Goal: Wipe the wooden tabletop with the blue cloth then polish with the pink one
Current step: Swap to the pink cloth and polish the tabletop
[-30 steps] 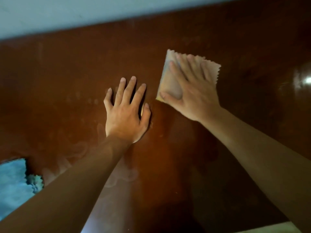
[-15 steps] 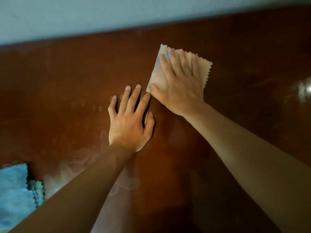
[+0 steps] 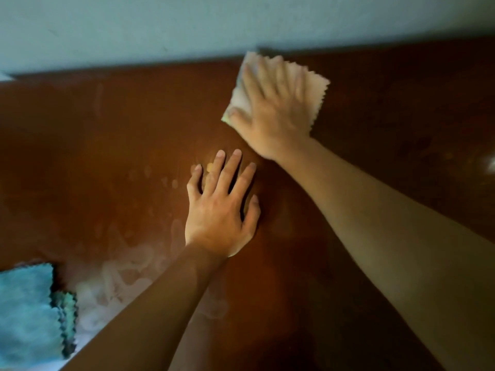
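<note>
The glossy brown wooden tabletop fills most of the view. My right hand lies flat with straight fingers on the folded pink cloth, pressing it against the tabletop at the far edge by the wall; the hand is motion-blurred. My left hand rests flat on the wood in the middle, fingers spread, holding nothing. The blue cloth lies by itself at the lower left, cut off by the frame's edge.
A pale wall runs along the table's far edge. Faint smears and fingerprint marks show on the wood left of my left forearm. A bright glare spot sits at the right edge.
My right hand has slid the pink cloth away from me, up to the table's far edge by the wall. My left hand has stayed planted on the wood.
</note>
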